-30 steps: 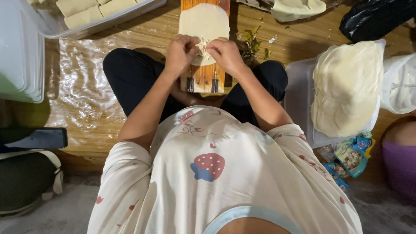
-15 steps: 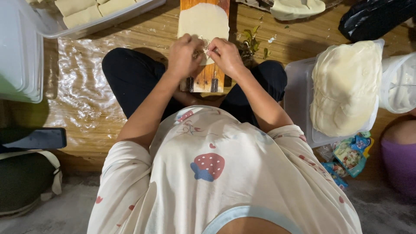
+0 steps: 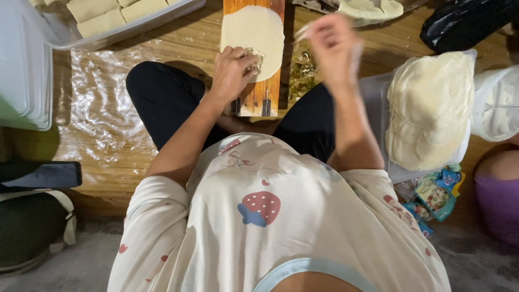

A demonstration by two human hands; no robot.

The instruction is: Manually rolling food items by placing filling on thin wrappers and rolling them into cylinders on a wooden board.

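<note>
The right hand [image 3: 335, 46] is lifted up off the board and is all blurry, so you cannot tell if its fingers are open or pinched, or if it holds anything. The top of the round wrapper [image 3: 254, 32] is cut off by the top edge of the picture, and so is the far end of the wooden board [image 3: 258, 97] under it. The left hand [image 3: 232, 73] covers the near left edge of the wrapper, and a little heap of filling [image 3: 253, 57] peeks out just past its fingertips (most of the heap is hidden under the fingers). The fingers are curled down and pressing on the wrapper and filling, not closed around them.

The wrapper lies flat on the board, which sits between the person's knees. The board is long and thin, and its long way runs straight away from the person, toward the top of the picture.

To the right, a stack of pale wrappers [image 3: 427, 108] sits in a clear tub. At the top left is a tray of folded rolls [image 3: 102, 16], partly cut off. A crinkly plastic sheet [image 3: 102, 108] lies on the wooden floor by the left knee.
</note>
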